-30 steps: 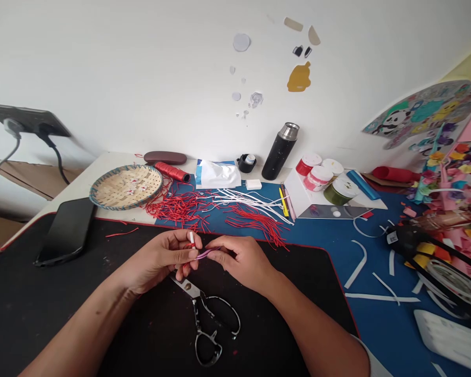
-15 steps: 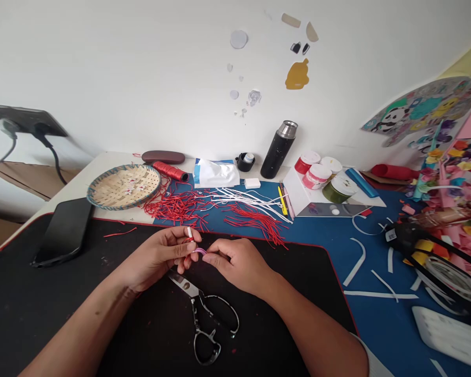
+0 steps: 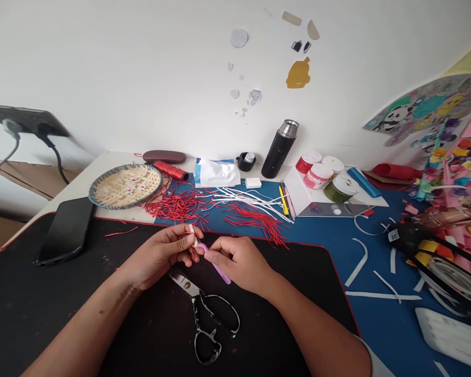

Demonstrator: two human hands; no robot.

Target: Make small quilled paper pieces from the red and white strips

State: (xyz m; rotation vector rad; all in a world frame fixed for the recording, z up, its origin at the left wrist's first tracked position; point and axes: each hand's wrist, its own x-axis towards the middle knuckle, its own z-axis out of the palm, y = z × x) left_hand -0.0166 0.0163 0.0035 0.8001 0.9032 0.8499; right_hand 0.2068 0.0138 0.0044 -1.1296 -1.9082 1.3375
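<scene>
My left hand point(image 3: 165, 254) is closed, pinching a small white and red rolled paper piece point(image 3: 192, 236) over the black mat point(image 3: 63, 303). My right hand point(image 3: 239, 262) is closed round a thin pink-purple tool point(image 3: 220, 268), whose tip touches the paper piece. Metal scissors point(image 3: 206, 314) lie on the mat just below both hands. Piles of red paper strips point(image 3: 180, 207) and white paper strips point(image 3: 251, 199) lie on the blue surface just beyond the hands.
A woven basket point(image 3: 125, 184) and a black phone point(image 3: 65, 230) sit at the left. A black flask point(image 3: 279, 149), tissue pack point(image 3: 216, 173), paint jars point(image 3: 317, 170) and red thread spool point(image 3: 171, 170) line the back. Colourful paper crafts point(image 3: 451, 173) and a glue gun point(image 3: 424, 243) crowd the right.
My right hand has turned the pink-purple tool from lying level between the hands to slanting down and right, its tip staying at the paper piece. My left hand has hardly moved.
</scene>
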